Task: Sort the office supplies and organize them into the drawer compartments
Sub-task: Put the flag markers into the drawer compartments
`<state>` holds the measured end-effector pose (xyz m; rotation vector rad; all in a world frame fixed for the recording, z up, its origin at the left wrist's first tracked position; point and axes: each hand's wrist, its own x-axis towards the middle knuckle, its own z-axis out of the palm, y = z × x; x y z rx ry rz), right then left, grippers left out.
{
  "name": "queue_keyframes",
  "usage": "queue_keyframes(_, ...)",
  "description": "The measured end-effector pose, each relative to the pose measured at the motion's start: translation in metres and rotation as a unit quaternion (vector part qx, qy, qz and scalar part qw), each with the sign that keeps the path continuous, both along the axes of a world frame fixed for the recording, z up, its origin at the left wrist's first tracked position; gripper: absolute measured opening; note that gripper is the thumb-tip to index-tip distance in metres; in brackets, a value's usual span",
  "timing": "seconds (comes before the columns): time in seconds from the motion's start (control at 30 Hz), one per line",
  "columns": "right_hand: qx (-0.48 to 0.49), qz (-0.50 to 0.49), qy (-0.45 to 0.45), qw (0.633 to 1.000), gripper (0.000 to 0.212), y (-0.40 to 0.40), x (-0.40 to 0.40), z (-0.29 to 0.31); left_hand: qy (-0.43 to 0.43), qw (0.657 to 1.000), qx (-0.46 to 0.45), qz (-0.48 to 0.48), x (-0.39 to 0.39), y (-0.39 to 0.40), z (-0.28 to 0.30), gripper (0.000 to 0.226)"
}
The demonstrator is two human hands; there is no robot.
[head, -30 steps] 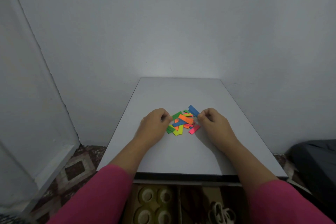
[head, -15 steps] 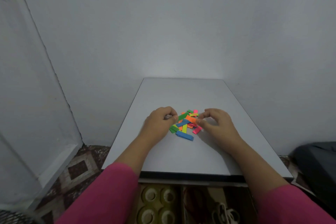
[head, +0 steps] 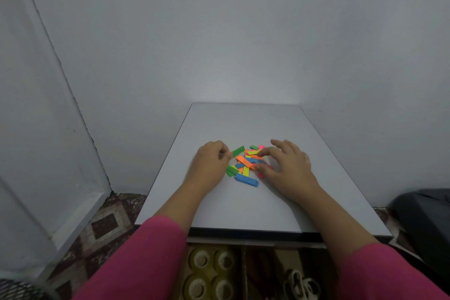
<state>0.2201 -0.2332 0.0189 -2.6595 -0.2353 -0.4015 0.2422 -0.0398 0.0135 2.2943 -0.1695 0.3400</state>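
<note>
Head view is showing a white table (head: 243, 207) standing against a grey wall (head: 219, 31), with a heap of coloured paper strips (head: 246, 164) lying at its middle. The left hand (head: 210, 163) is resting on the table at the left edge of the heap, its fingers curling inward and pinching the near end of a green strip (head: 238, 151). The right hand (head: 289, 165) is hovering over the right side of the heap with its fingers spread and relaxed, gripping nothing; whether the fingertips are touching the strips cannot be told. A blue strip (head: 246, 180) is lying flat at the near edge of the heap, between the two hands. An orange strip (head: 244, 162) is lying across the top of the heap. Pink sleeves (head: 136, 263) are covering both forearms. Below the near table edge, an open drawer (head: 243, 273) is showing compartments: tape rolls (head: 210, 273) are sitting in the left one, and scissors (head: 300, 285) are lying in a compartment further right. A patterned carpet (head: 102, 224) is covering the floor at left.
</note>
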Motion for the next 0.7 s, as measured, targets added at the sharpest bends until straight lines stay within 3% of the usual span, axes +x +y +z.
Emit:
queue_keyframes(0.17,-0.027,-0.014,-0.023,0.999,0.025,0.0025,0.0021,-0.0041,-0.025,0.993,0.106,-0.033,-0.0029,-0.0032,-0.0001,0.030)
queue_keyframes(0.27,-0.028,-0.018,-0.033,0.999,0.023,0.0021,0.0034,-0.0055,-0.049,0.983,0.175,-0.042,-0.0044,-0.0054,-0.0004,0.023)
queue_keyframes(0.57,0.050,-0.044,-0.075,0.995,0.017,-0.0021,0.0069,-0.0079,-0.057,0.990,0.124,0.035,0.0013,-0.0025,0.0015,0.024)
queue_keyframes(0.7,0.073,-0.037,-0.085,0.993,0.013,-0.0031,0.0054,-0.0072,-0.064,0.990,0.124,-0.003,-0.0006,-0.0034,-0.0003,0.027)
